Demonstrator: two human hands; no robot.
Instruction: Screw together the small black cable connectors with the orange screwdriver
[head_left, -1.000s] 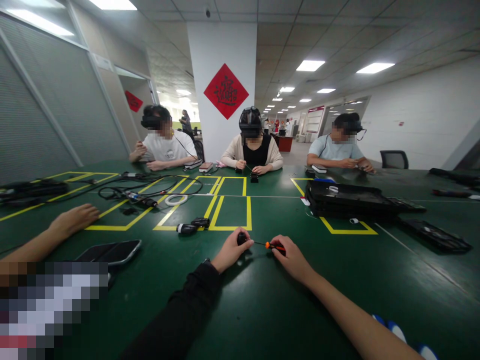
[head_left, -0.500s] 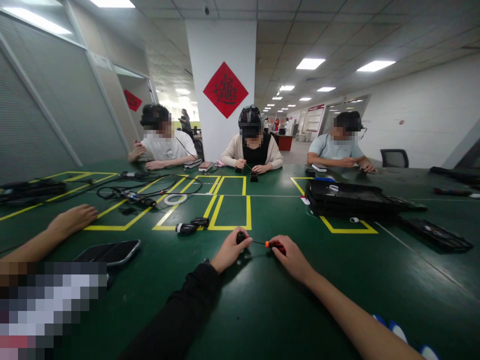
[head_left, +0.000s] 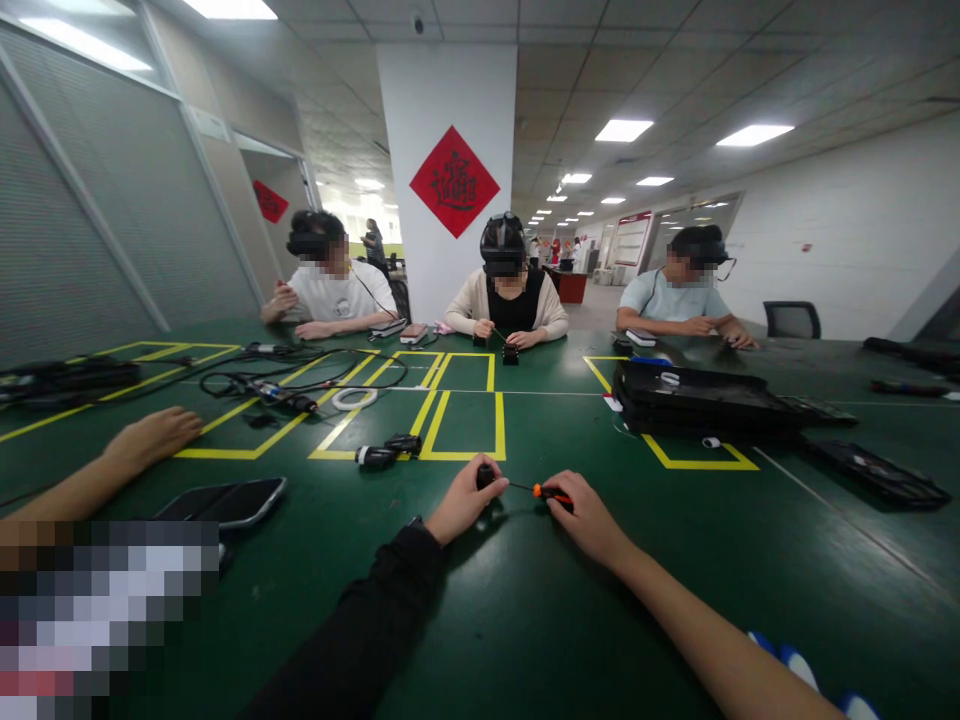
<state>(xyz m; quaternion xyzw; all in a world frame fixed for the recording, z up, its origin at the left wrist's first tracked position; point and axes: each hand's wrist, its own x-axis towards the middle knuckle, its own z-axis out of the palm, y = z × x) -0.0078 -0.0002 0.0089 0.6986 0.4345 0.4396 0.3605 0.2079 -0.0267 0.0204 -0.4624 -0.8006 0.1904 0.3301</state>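
Observation:
Near the middle of the green table (head_left: 480, 635), my left hand (head_left: 465, 497) is closed around a small black object (head_left: 485, 476). My right hand (head_left: 583, 508) grips the black and orange handle of a screwdriver (head_left: 541, 490). The thin shaft points left, and its end is at the fingertips of my left hand; whether it touches the black object cannot be made out. Just beyond my left hand lies a black item with a white end (head_left: 373, 456).
Cables (head_left: 285, 397) and a white ring (head_left: 354, 399) lie at the left, black trays (head_left: 697, 395) at the right. A co-worker's hand (head_left: 161, 437) rests at the left, near a phone-like device (head_left: 251, 503). Three people sit across the table.
The whole view has shifted slightly, so things appear a little further right. Both hands keep their hold, with no clear movement against the table.

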